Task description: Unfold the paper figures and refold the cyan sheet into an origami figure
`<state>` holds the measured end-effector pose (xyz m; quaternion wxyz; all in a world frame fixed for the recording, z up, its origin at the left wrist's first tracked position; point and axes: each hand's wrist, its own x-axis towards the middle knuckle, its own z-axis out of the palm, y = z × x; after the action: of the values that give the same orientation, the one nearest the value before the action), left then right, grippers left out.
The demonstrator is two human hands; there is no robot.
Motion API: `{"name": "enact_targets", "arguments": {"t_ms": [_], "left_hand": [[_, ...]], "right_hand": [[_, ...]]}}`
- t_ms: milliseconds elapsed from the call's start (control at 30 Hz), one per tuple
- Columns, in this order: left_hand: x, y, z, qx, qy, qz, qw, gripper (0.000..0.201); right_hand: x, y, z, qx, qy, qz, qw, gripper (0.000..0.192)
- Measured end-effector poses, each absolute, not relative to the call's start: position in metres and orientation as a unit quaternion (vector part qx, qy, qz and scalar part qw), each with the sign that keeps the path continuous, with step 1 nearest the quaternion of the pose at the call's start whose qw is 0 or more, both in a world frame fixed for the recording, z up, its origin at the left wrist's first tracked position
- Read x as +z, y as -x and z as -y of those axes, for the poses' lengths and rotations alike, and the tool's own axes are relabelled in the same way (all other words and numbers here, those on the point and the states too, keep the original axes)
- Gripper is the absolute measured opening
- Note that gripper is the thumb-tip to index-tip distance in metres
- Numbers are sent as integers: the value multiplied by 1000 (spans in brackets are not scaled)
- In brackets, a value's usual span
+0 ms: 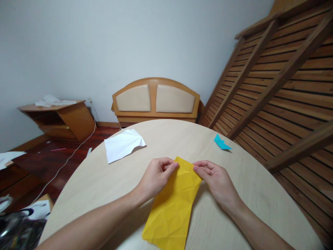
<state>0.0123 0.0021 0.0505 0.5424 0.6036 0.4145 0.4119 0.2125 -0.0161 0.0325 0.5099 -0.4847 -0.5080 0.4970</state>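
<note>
A creased yellow sheet of paper [173, 208] slants over the round table, its far end lifted a little and its near end close to me. My left hand [159, 173] pinches the far left edge between thumb and fingers. At the far right edge, my right hand [215, 178] grips the same sheet with thumb and curled fingers. Crease lines run across the yellow surface. Beyond my right hand sits a small folded blue paper boat [222, 143]. Farther off to the left lies a crumpled white sheet of paper [123, 145], apart from both hands.
The pale round table [104, 194] fills the foreground. Wooden slats [293, 86] lean along its right side. A headboard [156, 99] stands behind it against the wall. To the left are a low wooden cabinet [78, 119] and a white cable [75, 152] on the floor.
</note>
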Motion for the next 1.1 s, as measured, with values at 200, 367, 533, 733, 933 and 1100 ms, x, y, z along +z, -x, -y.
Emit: {"name": "enact_targets", "arguments": {"t_ms": [200, 367, 533, 733, 933, 1100], "left_hand": [[50, -13, -1, 413, -591, -411, 558, 40], [50, -12, -1, 417, -587, -410, 559, 41], [49, -11, -4, 433, -576, -410, 559, 40], [48, -12, -4, 438, -560, -399, 579, 37], [48, -12, -5, 440, -543, -396, 595, 38], [47, -12, -5, 440, -541, -394, 599, 40]], "right_hand": [[34, -213, 15, 490, 489, 503, 517, 46], [28, -211, 15, 504, 486, 477, 530, 54], [27, -206, 18, 544, 461, 481, 510, 50], [30, -205, 18, 545, 454, 483, 513, 51], [32, -208, 18, 534, 463, 495, 506, 50], [32, -208, 18, 542, 454, 494, 506, 50]]}}
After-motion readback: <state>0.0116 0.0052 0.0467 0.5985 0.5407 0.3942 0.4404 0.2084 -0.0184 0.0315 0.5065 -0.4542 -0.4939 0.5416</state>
